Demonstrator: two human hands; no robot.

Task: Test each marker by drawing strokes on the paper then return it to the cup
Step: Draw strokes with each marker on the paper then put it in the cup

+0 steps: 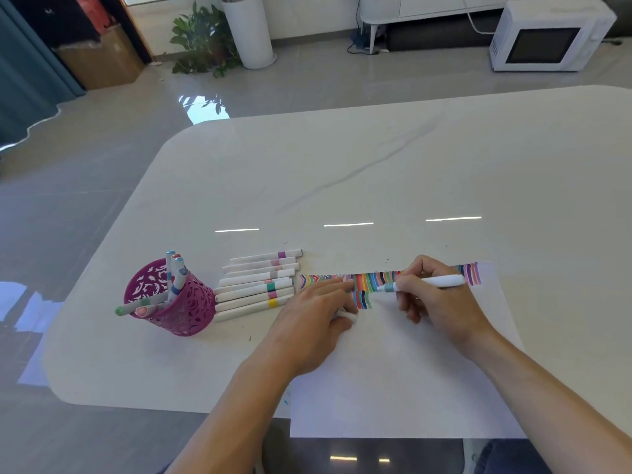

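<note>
A white sheet of paper (403, 381) lies on the table, with rows of coloured strokes (367, 282) along its far edge. My right hand (434, 302) grips a white marker (441, 281) with a grey-green band, its tip pointing left onto the paper beside the strokes. My left hand (314, 319) rests on the paper's left part and holds a white marker cap (347, 316) in its fingers. A magenta cut-out cup (171, 299) stands at the left with several markers in it. A row of several white markers (256, 285) lies between the cup and the paper.
The white marble table (376, 172) has a rounded far-left corner and its near edge close to me. Beyond it on the floor stand a potted plant (201, 39), a tall white bin (249, 29) and a white microwave (547, 35).
</note>
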